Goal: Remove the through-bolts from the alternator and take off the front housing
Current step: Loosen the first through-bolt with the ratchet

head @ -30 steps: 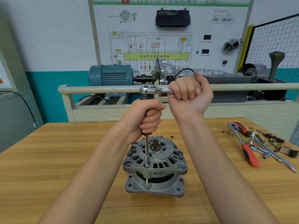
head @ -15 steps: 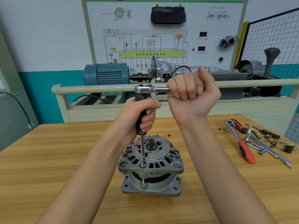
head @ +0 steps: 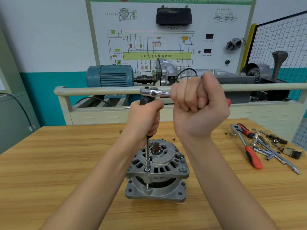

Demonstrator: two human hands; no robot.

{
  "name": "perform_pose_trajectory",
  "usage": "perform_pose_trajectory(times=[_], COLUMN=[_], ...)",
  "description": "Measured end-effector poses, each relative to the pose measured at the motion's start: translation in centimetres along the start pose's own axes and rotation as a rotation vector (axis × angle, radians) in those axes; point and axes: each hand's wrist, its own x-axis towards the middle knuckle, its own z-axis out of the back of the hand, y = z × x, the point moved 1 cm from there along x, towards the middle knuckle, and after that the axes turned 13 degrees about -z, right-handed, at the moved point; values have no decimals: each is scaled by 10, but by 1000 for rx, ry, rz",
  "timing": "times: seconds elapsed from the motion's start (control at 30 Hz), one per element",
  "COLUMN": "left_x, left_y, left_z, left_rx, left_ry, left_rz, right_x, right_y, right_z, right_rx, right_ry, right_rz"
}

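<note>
Above the alternator, the left hand grips the extension bar; the right hand grips the ratchet.

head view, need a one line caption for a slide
Left hand steadies the socket driver on an alternator through-bolt while the right hand grips the ratchet handle.

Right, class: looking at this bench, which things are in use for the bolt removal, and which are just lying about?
In use:
- grey cast-metal alternator
- chrome ratchet wrench, gripped by the right hand
- black-handled steel extension bar, gripped by the left hand

Lying about:
- spare red-handled ratchet
- loose chrome sockets and bars
- blue electric motor
</note>
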Motion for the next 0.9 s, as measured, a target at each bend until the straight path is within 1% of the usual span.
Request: perform_pose_trajectory(times=[0.07, 0.1, 0.17, 0.27, 0.37, 0.43, 0.47, 0.53, 0.6, 0.67, 0.77, 0.83, 0.9], left_x=[0, 1, 1, 2, 4, 4, 4, 4, 2, 1, 0, 0, 0], left_y=[1, 2, 2, -1, -4, -6, -6, -5, -5, -4, -1, -1, 0], left_z=[-4, -4, -1, 12, 21, 21, 21, 21, 19, 14, 4, 2, 5], left_rx=[31, 37, 29, -65, -267, -378, -384, -320, -226, -128, -14, 23, 25], left_ry=[-58, -61, -5, 206, 433, 526, 533, 467, 341, 181, -19, -69, -38], left_rz=[-13, -16, -12, -2, 47, 83, 97, 114, 89, 57, 19, -13, -19], right_x=[-5, -6, -2, 12, 24, 28, 29, 29, 24, 16, 3, -3, -3], right_y=[-5, -6, -4, 6, 3, -4, -7, -9, -6, -5, -10, -15, -14], right_z=[-8, -10, -7, 3, 17, 21, 22, 21, 16, 7, -12, -19, -17], right_rx=[-158, -198, -170, 38, 346, 546, 611, 617, 491, 252, -114, -220, -206], right_ry=[11, 15, 30, 17, -104, -162, -179, -191, -161, -89, -20, -2, 36], right_rz=[122, 151, 122, -77, -289, -363, -371, -349, -303, -195, 47, 144, 152])
